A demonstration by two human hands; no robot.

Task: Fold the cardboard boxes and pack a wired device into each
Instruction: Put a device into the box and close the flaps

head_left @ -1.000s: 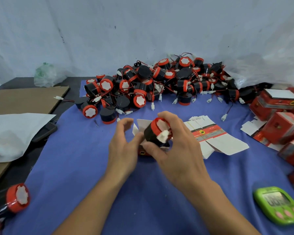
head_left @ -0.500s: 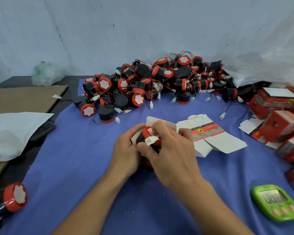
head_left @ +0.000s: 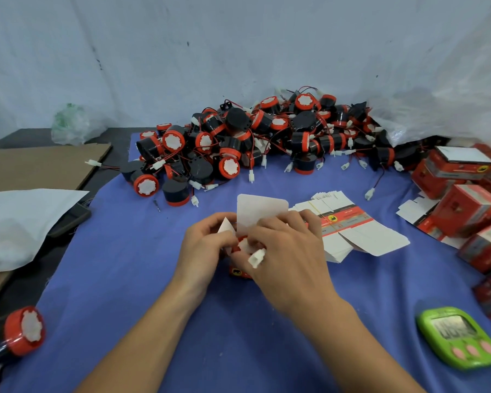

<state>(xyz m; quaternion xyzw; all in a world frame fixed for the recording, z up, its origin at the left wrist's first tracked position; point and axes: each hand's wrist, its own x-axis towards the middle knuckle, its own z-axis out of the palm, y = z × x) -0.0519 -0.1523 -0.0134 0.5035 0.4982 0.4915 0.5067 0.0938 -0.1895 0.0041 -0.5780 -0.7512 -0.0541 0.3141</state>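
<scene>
At the middle of the blue cloth, my left hand (head_left: 203, 242) grips the side of a small red cardboard box (head_left: 240, 272) whose white lid flap (head_left: 260, 212) stands upright. My right hand (head_left: 287, 248) holds a black-and-red wired device (head_left: 243, 245), which sits mostly down inside the open box. Its white plug (head_left: 257, 258) sticks out by my right thumb. The box body is largely hidden behind both hands. A big pile of the same wired devices (head_left: 255, 140) lies at the back. A stack of flat unfolded boxes (head_left: 349, 228) lies just right of my hands.
Folded red boxes (head_left: 465, 194) are heaped along the right edge. A green timer (head_left: 458, 337) sits at the near right. One loose device (head_left: 23, 331) lies at the near left. Brown cardboard (head_left: 37, 163) and a white bag (head_left: 17, 219) cover the left side.
My right hand has lowered the device from above the box down into its opening. My left hand closed in on the box's side, and the lid flap now stands up behind them.
</scene>
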